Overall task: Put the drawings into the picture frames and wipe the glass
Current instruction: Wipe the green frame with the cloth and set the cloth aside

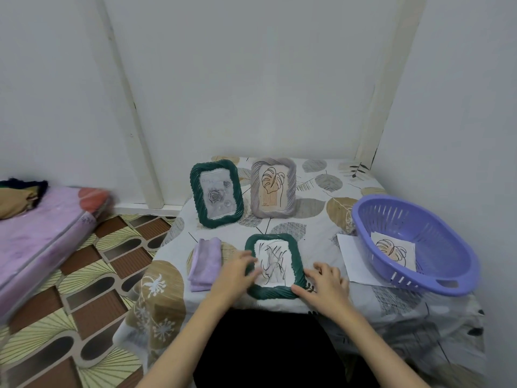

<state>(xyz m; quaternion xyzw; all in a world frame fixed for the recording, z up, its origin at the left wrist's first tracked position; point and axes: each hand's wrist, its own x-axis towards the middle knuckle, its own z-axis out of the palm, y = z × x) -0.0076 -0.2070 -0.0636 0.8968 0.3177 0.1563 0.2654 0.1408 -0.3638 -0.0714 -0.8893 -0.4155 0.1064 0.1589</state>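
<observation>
At the bench's near edge, the green frame (275,266) lies flat, left hand (234,276) and right hand (324,284) resting released against its sides (nothing grasped); a careless nudge could slide it off.

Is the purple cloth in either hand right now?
No. The purple cloth lies folded on the table, left of the flat green frame both hands touch.
</observation>
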